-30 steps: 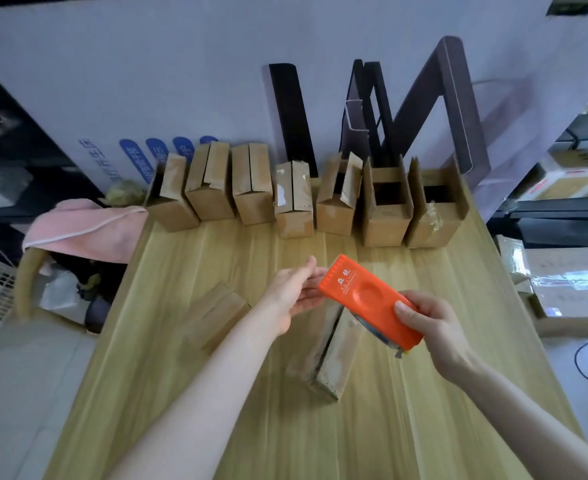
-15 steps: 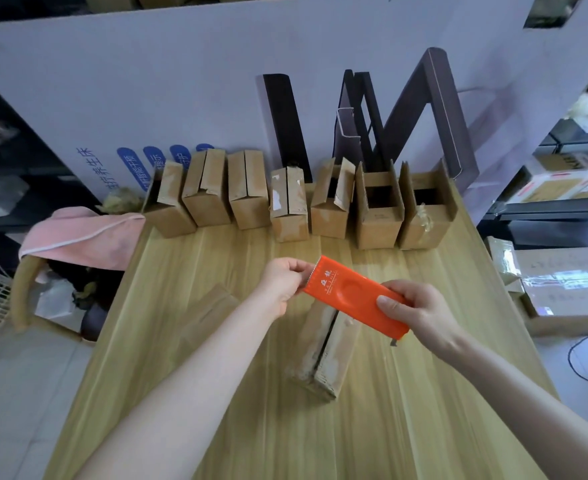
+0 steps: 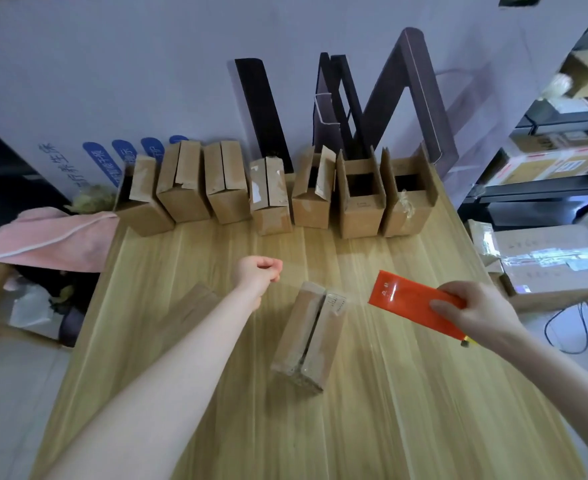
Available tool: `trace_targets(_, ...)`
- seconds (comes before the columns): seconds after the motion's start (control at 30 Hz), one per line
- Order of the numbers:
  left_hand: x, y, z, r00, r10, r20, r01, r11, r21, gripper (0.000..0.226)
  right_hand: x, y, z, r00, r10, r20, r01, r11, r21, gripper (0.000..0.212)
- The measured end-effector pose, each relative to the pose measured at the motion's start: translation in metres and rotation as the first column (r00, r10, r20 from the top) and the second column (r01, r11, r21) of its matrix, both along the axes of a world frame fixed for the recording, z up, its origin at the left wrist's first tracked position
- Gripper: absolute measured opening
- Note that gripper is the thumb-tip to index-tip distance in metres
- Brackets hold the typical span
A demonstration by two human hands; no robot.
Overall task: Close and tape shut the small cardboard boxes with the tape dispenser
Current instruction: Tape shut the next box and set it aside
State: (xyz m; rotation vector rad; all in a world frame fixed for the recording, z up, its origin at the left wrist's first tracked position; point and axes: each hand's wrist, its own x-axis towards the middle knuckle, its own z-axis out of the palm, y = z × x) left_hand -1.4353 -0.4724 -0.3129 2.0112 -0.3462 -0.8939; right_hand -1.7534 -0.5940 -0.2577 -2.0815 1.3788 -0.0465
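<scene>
A small cardboard box [image 3: 308, 336] lies in the middle of the wooden table [image 3: 407, 393], its two top flaps folded shut with a seam between them. My right hand [image 3: 472, 311] grips the orange tape dispenser [image 3: 412, 301] to the right of the box. My left hand [image 3: 258, 273] is left of and beyond the box, pinching the end of a clear tape strip [image 3: 320, 278] that stretches from the dispenser above the box's far end. Another small box [image 3: 190, 306] lies flat, partly hidden behind my left forearm.
Several small cardboard boxes [image 3: 268, 195] stand in a row along the table's far edge, the right ones [image 3: 360, 195] with open flaps. Dark paper bags [image 3: 337, 109] lean on the wall behind. A pink cloth [image 3: 43, 240] hangs left; larger cartons [image 3: 545, 265] sit right.
My hands have moved apart: the right carried the dispenser to the right, the left drew back to the left, and a strip of clear tape now stretches between them.
</scene>
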Motion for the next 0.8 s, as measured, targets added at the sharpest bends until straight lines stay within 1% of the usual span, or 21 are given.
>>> trace_targets(0.1,0.000,-0.009,-0.020,1.000,-0.005,-0.016,0.006,1.000,0.029,0.016,0.005,-0.001,-0.001,0.996,0.012,-0.088,-0.015,1.000,-0.027,0.016)
trace_targets(0.23,-0.001,-0.019,-0.044,1.000,-0.004,-0.008,0.005,0.996,0.086,0.015,0.018,0.000,-0.011,0.974,0.023,-0.224,-0.025,1.000,-0.006,0.013)
trace_targets(0.37,-0.009,-0.024,-0.066,0.999,0.044,-0.027,-0.040,0.991,0.127,0.015,0.035,0.004,-0.030,0.944,0.033,-0.329,-0.047,0.998,-0.032,0.014)
trace_targets(0.47,-0.020,-0.025,-0.083,0.997,0.053,-0.049,-0.045,0.987,0.152,0.028,0.051,0.012,-0.042,0.933,0.053,-0.357,-0.085,0.994,-0.073,0.023)
trace_targets(0.57,-0.031,-0.027,-0.088,1.000,-0.011,0.015,0.008,0.983,0.184,0.040,0.064,0.019,-0.048,0.925,0.069,-0.373,-0.131,0.981,-0.145,0.027)
trace_targets(0.67,-0.030,-0.027,-0.091,0.996,-0.091,0.017,0.083,0.957,0.279,0.035,0.071,0.021,-0.047,0.915,0.061,-0.398,-0.148,0.970,-0.191,0.028)
trace_targets(0.73,-0.029,-0.021,-0.092,0.992,-0.104,0.075,0.073,0.939,0.336,0.051,0.074,0.024,-0.045,0.912,0.074,-0.404,-0.168,0.965,-0.202,0.029)
trace_targets(0.77,-0.031,-0.018,-0.092,0.987,-0.081,0.136,0.037,0.953,0.299,0.050,0.076,0.026,-0.045,0.912,0.083,-0.402,-0.178,0.962,-0.205,0.029)
trace_targets(0.8,-0.036,-0.014,-0.089,0.981,-0.042,0.189,0.000,0.975,0.220,0.045,0.078,0.028,-0.044,0.911,0.094,-0.402,-0.191,0.959,-0.208,0.029)
